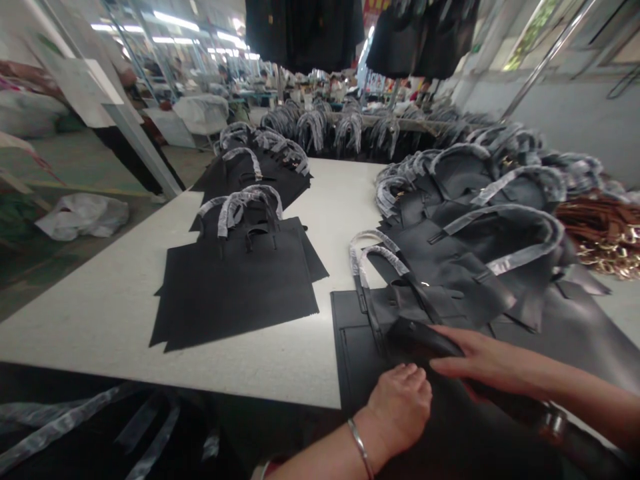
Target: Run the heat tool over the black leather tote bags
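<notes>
A flat black handbag panel (360,347), with plastic-wrapped handles (373,260), lies at the table's near edge. My right hand (470,357) is over the panel, thumb and fingers closed around a thick black leather strap (430,341). The strap runs back under my forearm towards a shiny metal fitting (555,419). Beside it, my left hand (400,407), with a silver bangle at the wrist, rests against the panel with its fingers curled. Whatever is under those fingers is hidden.
Stacked black bag panels (240,287) lie on the left of the white table (100,313). More panels with wrapped handles (505,227) pile up at right, near brown straps with gold hardware (605,227). Black pieces (305,33) hang overhead. A person (130,147) stands beyond a post.
</notes>
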Tool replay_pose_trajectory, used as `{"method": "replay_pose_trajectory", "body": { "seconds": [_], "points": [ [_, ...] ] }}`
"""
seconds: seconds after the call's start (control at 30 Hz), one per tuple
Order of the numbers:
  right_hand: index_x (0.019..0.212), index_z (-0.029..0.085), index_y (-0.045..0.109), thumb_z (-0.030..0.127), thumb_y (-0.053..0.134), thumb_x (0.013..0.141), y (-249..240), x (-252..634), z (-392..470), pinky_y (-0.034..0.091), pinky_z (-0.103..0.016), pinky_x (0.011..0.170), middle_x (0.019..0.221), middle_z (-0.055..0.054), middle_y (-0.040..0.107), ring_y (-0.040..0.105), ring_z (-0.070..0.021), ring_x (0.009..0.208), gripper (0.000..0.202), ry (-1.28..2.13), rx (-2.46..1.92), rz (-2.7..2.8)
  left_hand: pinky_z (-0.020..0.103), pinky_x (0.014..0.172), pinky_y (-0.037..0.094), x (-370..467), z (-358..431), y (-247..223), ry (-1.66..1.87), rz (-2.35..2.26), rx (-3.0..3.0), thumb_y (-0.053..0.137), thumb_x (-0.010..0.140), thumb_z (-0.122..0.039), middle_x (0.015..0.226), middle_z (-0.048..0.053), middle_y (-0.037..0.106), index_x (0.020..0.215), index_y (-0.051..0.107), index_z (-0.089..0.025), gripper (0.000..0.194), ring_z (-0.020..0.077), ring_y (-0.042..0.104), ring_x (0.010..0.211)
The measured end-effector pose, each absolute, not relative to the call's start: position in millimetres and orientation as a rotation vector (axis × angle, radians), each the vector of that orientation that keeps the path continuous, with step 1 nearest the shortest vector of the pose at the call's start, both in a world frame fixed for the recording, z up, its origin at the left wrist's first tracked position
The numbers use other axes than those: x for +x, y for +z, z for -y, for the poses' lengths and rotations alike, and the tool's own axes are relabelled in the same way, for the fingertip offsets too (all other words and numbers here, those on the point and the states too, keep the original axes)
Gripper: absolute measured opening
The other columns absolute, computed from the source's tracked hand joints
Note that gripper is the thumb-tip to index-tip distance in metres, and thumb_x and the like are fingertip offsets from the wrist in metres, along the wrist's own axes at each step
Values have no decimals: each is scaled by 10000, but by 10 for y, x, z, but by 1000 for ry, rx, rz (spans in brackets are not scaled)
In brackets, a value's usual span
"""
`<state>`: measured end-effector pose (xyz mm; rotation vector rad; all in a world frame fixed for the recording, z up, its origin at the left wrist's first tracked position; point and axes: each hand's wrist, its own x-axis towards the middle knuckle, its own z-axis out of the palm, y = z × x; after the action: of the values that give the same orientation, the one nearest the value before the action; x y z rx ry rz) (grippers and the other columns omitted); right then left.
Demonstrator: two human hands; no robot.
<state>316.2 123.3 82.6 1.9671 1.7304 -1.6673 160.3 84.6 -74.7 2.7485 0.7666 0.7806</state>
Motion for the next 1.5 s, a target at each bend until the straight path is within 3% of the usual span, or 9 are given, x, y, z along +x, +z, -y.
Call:
{"method": "replay_pose_trajectory", "body": {
  "seconds": [0.13, 0.23, 0.33, 0.47, 0.6, 0.73, 0.93, 1.27, 1.5],
  "points": [
    [1138, 173, 548, 416, 588, 812, 746, 3019, -1153, 394, -173, 383, 587, 23, 590, 548, -119, 437, 409, -1740, 1872, -1667, 310, 832, 530, 1662, -821, -725, 685, -799, 2760, 534, 864, -166, 887, 80, 653, 900, 610, -123, 95, 201, 618, 872],
    [1168, 149, 544, 404, 579, 819, 675, 2841, -1303, 422, -189, 422, 612, 10, 607, 561, -127, 478, 434, -1710, 1957, -1783, 330, 923, 502, 1703, -799, -730, 727, -819, 2771, 534, 866, -167, 951, 109, 651, 984, 609, -92, 158, 219, 600, 965],
    [1297, 156, 466, 395, 578, 823, 667, 2818, -1488, 435, -211, 437, 583, 14, 610, 587, -155, 483, 542, -1462, 2150, -1961, 323, 989, 467, 1693, -805, -728, 742, -816, 2708, 522, 878, -166, 1054, 108, 642, 1011, 608, -95, 174, 208, 574, 1048],
    [1369, 166, 394, 420, 584, 830, 711, 3088, -1460, 435, -218, 441, 545, 35, 594, 602, -168, 470, 625, -1372, 2230, -2032, 257, 888, 510, 1475, -1018, -652, 847, -913, 2418, 528, 904, -149, 1062, 23, 644, 1012, 616, -179, 142, 143, 584, 967],
    [1435, 192, 314, 437, 600, 829, 673, 3352, -1099, 459, -216, 459, 682, 10, 648, 627, -166, 520, 713, -1524, 2189, -1884, 300, 820, 513, 1102, -1524, -529, 846, -1142, 2409, 506, 938, -139, 956, 30, 630, 977, 621, -174, 126, 169, 556, 899],
    [1485, 206, 227, 416, 596, 831, 573, 3372, -770, 472, -219, 460, 804, -21, 682, 632, -165, 544, 779, -1646, 2145, -1784, 263, 702, 504, 932, -1950, -418, 495, -805, 2860, 486, 948, -131, 919, 31, 614, 968, 602, -171, 124, 171, 542, 843],
    [1485, 181, 232, 370, 595, 830, 508, 3293, -659, 493, -237, 493, 782, -32, 692, 646, -183, 567, 773, -1686, 2136, -1808, 252, 509, 446, 1054, -2152, -327, 160, -246, 3206, 457, 927, -98, 791, 66, 572, 846, 580, -135, 152, 175, 544, 704],
    [1484, 191, 240, 307, 595, 813, 584, 3197, -707, 490, -214, 489, 786, -16, 689, 648, -167, 557, 768, -1677, 2107, -1847, 265, 507, 413, 1103, -2279, -443, 207, 87, 3309, 321, 971, -144, 799, 74, 545, 820, 549, -129, 274, 165, 538, 694],
    [1476, 183, 267, 292, 605, 804, 587, 3142, -701, 498, -212, 514, 862, -42, 700, 650, -152, 553, 760, -1671, 2101, -1870, 280, 577, 451, 1089, -2243, -461, 248, -189, 3303, 317, 965, -121, 837, 82, 554, 933, 544, -120, 229, 182, 545, 728]
  ]
}}
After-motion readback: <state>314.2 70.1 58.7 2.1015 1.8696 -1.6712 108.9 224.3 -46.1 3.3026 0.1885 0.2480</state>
